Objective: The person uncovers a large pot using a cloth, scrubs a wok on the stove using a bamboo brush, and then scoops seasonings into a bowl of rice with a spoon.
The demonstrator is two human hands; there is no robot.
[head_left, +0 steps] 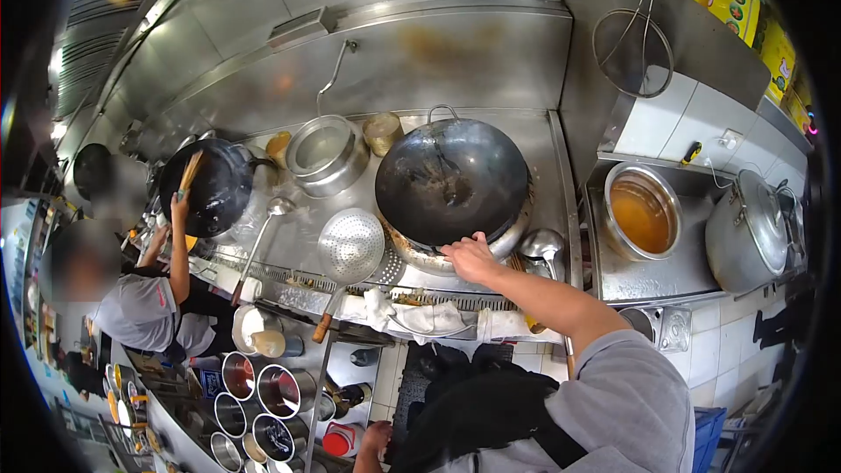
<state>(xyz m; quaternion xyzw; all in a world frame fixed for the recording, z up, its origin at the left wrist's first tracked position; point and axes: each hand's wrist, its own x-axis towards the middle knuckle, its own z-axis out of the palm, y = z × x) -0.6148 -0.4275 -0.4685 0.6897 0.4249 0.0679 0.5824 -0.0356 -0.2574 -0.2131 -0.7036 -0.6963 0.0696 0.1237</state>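
Right hand [473,259]: fingers closed on the near edge of a large wok [491,171], arm stretched forward. Left hand [377,438]: lowered near the body, well apart from the wok; finger closure cannot be told. Nearest to it, a jar with a red lid [336,443].

Wok: directly ahead of the right hand, round and deep, dark metal, inner surface glossy with a dull brownish patch at the bottom; looped metal handle on the far rim. Seated in a ring of the stainless-steel table [550,149].

Just right of the wok: ladle [545,243], rounded metal bowl. Left: perforated skimmer [351,247], flat disc, wooden handle end. In front: crumpled white cloth [429,316] on the table's edge.

Farther left: cylindrical metal pot [337,177]; second wok [235,188], black and shiny, a co-worker's hand [180,207] holding a bristled brush [190,171] over it.

Far right: steel basin [616,226] of amber liquid; dull grey lidded pot [734,241], bulging sides.
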